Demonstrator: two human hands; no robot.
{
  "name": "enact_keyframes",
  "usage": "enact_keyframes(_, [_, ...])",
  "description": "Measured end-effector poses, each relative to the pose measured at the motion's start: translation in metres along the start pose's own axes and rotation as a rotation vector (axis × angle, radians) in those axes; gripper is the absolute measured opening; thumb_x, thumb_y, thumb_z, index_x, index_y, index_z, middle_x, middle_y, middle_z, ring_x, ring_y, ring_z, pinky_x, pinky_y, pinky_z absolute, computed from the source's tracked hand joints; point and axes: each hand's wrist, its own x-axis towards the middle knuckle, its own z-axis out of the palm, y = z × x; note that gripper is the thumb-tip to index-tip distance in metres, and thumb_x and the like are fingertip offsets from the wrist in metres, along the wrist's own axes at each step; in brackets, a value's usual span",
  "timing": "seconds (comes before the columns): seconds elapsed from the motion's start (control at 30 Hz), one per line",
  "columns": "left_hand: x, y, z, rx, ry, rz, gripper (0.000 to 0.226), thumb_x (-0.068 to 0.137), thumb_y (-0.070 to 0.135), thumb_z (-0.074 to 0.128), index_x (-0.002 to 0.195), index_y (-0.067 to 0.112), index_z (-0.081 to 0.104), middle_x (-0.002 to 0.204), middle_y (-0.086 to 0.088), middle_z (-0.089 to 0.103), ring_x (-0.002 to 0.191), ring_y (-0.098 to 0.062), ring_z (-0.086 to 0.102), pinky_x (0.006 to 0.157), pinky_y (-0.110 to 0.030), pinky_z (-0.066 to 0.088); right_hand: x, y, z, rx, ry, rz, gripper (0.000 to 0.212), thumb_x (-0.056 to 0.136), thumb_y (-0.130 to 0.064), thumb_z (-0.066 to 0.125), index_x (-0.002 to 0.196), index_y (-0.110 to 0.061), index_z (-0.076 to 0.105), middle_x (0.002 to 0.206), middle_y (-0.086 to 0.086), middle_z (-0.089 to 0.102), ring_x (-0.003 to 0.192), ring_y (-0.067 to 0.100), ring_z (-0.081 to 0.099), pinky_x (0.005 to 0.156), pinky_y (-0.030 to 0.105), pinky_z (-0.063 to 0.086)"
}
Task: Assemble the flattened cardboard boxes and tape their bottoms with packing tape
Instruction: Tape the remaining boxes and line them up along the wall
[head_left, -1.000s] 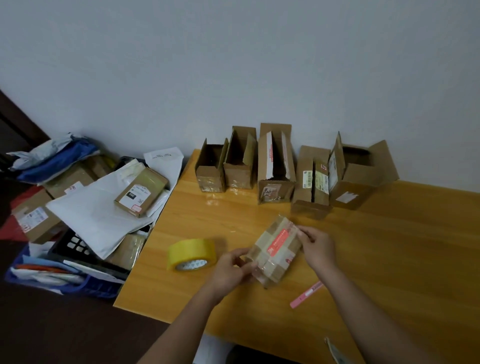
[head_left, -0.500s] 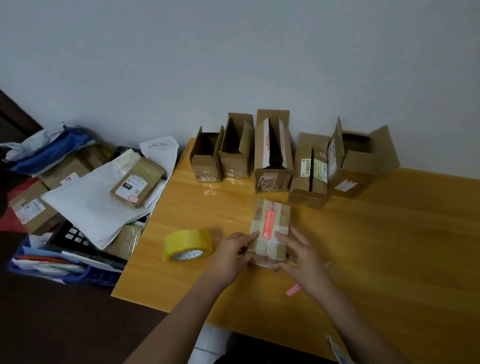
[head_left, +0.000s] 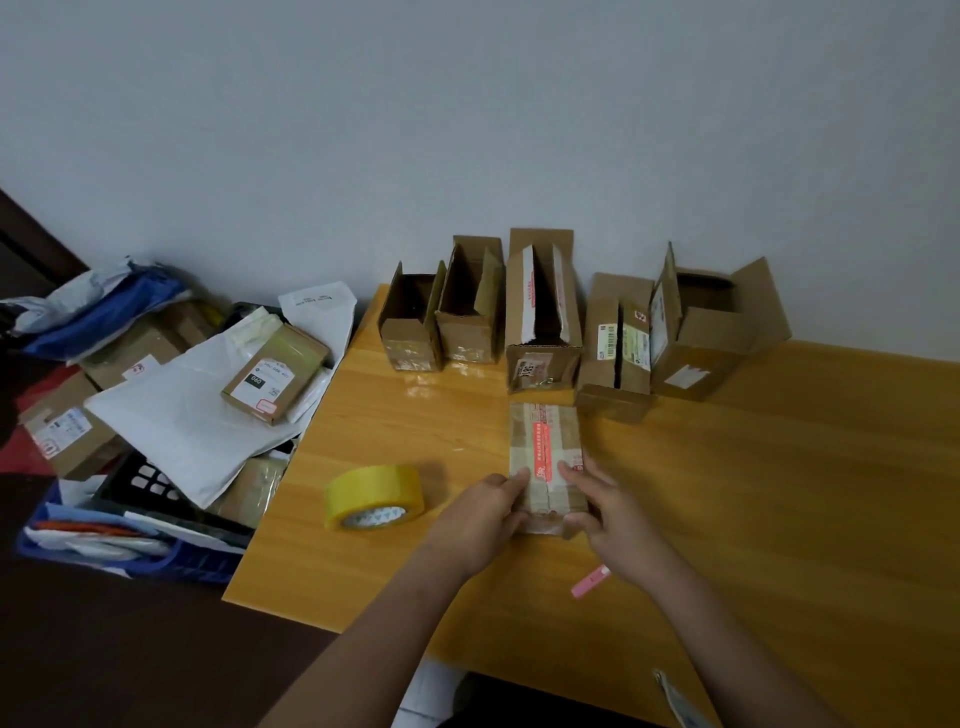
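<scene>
A small cardboard box (head_left: 546, 457) lay on the yellow wooden bench (head_left: 779, 493), near the middle of the frame. It had old clear tape and a red strip down its top. Both hands were on the end of the box nearest the bottom of the frame. The left hand (head_left: 480, 519) held the left side of it, with the thumb on top and the fingers curled at the side. The right hand (head_left: 605, 512) held the right side the same way, with a finger lying on the top. So each grip was pinching the box, one from each side.

A roll of yellow packing tape (head_left: 373, 496) stood on the bench just left of the left hand, not touching it. A small pink strip (head_left: 589, 581) lay on the bench below the right hand.

In the upper middle of the frame, five open boxes (head_left: 543, 317) stood in a row against the grey wall (head_left: 467, 130), close side by side. Their top flaps stuck up.

On the left of the frame, off the bench, there was a messy pile. It had white mail bags (head_left: 176, 426), a flat brown parcel (head_left: 275, 371) with a white label, and more brown boxes. A blue basket (head_left: 171, 564) sat under the pile at the lower left.
</scene>
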Motion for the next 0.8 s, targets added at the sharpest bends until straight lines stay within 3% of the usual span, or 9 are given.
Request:
enact_keyframes(0.1, [0.000, 0.004, -0.005, 0.098, -0.032, 0.001, 0.057, 0.102, 0.029, 0.042, 0.154, 0.018, 0.020, 0.134, -0.008, 0.050, 0.114, -0.026, 0.053, 0.088, -0.035, 0.047, 0.002, -0.008, 0.000, -0.134, 0.009, 0.030, 0.072, 0.089, 0.001, 0.063, 0.150, -0.022, 0.032, 0.161, -0.009, 0.008, 0.146, 0.014, 0.023, 0.116, 0.028, 0.026])
enact_keyframes(0.2, [-0.010, -0.014, -0.010, -0.008, -0.010, 0.001, 0.055, 0.101, 0.031, 0.045, 0.152, 0.027, 0.025, 0.139, -0.003, 0.050, 0.119, -0.022, 0.053, 0.092, -0.038, 0.049, 0.004, -0.020, -0.004, -0.299, -0.025, 0.052, 0.079, 0.087, -0.009, 0.069, 0.152, -0.027, 0.028, 0.162, -0.008, 0.004, 0.149, 0.020, 0.011, 0.119, 0.033, 0.018])
enact_keyframes(0.27, [-0.019, -0.036, -0.017, -0.116, 0.089, -0.041, 0.055, 0.099, 0.030, 0.050, 0.150, 0.029, 0.030, 0.143, 0.000, 0.047, 0.124, -0.019, 0.049, 0.097, -0.034, 0.045, 0.007, -0.031, -0.005, -0.427, -0.051, 0.032, 0.083, 0.085, -0.018, 0.072, 0.152, -0.032, 0.025, 0.162, -0.009, -0.003, 0.150, 0.022, -0.006, 0.120, 0.042, 0.007])
enact_keyframes(0.33, [-0.027, -0.065, -0.023, -0.066, 0.222, -0.146, 0.053, 0.099, 0.029, 0.051, 0.149, 0.022, 0.034, 0.143, -0.003, 0.043, 0.127, -0.021, 0.046, 0.100, -0.031, 0.041, 0.013, -0.043, 0.002, -0.476, 0.003, -0.050, 0.077, 0.087, -0.019, 0.070, 0.150, -0.032, 0.029, 0.162, -0.007, -0.005, 0.149, 0.018, -0.015, 0.122, 0.046, 0.005])
enact_keyframes(0.4, [-0.032, -0.091, -0.028, 0.039, 0.271, -0.285, 0.054, 0.099, 0.032, 0.050, 0.149, 0.017, 0.034, 0.148, -0.007, 0.039, 0.135, -0.025, 0.038, 0.111, -0.036, 0.032, 0.018, -0.056, 0.018, -0.446, 0.111, -0.193, 0.058, 0.091, -0.015, 0.064, 0.144, -0.024, 0.043, 0.163, -0.001, 0.008, 0.150, 0.017, -0.007, 0.122, 0.044, 0.012])
enact_keyframes(0.5, [-0.040, -0.116, -0.029, 0.105, 0.137, -0.421, 0.063, 0.100, 0.045, 0.044, 0.153, 0.021, 0.022, 0.156, -0.006, 0.026, 0.147, -0.025, 0.015, 0.119, -0.046, 0.010, 0.023, -0.078, 0.051, -0.333, 0.151, -0.360, 0.036, 0.095, -0.008, 0.055, 0.129, -0.016, 0.061, 0.149, 0.003, 0.042, 0.142, 0.019, 0.033, 0.116, 0.025, 0.023])
enact_keyframes(0.63, [-0.052, -0.135, -0.029, 0.098, 0.137, -0.375, 0.063, 0.088, 0.052, 0.061, 0.140, 0.025, 0.039, 0.129, -0.004, 0.044, 0.119, -0.027, 0.037, 0.106, -0.039, 0.031, 0.031, -0.089, 0.099, -0.237, -0.027, -0.326, 0.037, 0.096, -0.001, 0.045, 0.128, -0.013, 0.060, 0.135, 0.003, 0.055, 0.126, 0.014, 0.049, 0.098, 0.003, 0.021])
enact_keyframes(0.73, [-0.068, -0.157, -0.037, -0.079, 0.134, -0.361, 0.059, 0.081, 0.045, 0.072, 0.129, 0.027, 0.043, 0.118, 0.002, 0.042, 0.105, -0.022, 0.038, 0.089, -0.036, 0.038, 0.048, -0.071, 0.130, -0.188, -0.075, -0.192, 0.040, 0.097, -0.001, 0.043, 0.132, -0.015, 0.056, 0.130, 0.006, 0.056, 0.119, 0.016, 0.051, 0.088, 0.009, 0.028])
enact_keyframes(0.8, [-0.084, -0.174, -0.043, -0.180, 0.135, -0.353, 0.053, 0.081, 0.035, 0.076, 0.122, 0.027, 0.043, 0.113, 0.005, 0.042, 0.101, -0.020, 0.042, 0.083, -0.035, 0.039, 0.060, -0.057, 0.146, -0.190, -0.085, -0.096, 0.040, 0.099, -0.004, 0.042, 0.136, -0.016, 0.051, 0.135, 0.006, 0.053, 0.123, 0.018, 0.049, 0.092, 0.014, 0.030])
